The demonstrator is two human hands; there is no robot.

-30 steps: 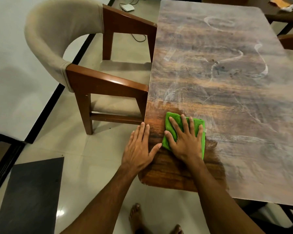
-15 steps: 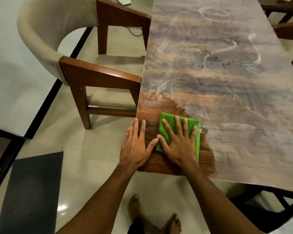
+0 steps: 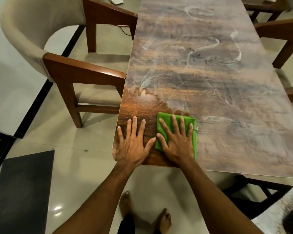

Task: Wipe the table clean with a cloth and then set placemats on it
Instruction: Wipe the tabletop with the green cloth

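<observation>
A folded green cloth (image 3: 194, 132) lies on the near left corner of the long wooden table (image 3: 218, 73). My right hand (image 3: 177, 142) presses flat on the cloth with its fingers spread. My left hand (image 3: 134, 146) rests flat on the bare wood just left of the cloth, by the table's left edge. The corner around both hands is dark and glossy. The rest of the top is dull grey with white streaks and swirls. No placemats are in view.
A wooden armchair with a beige back (image 3: 46, 53) stands against the table's left side. More chairs (image 3: 281, 32) sit at the right edge. A dark mat (image 3: 22, 191) lies on the tiled floor at lower left. My bare feet (image 3: 142, 210) stand below the table's near end.
My right hand has slid the cloth a little to the right along the near end, widening the dark wiped patch. My left hand has stayed flat at the corner.
</observation>
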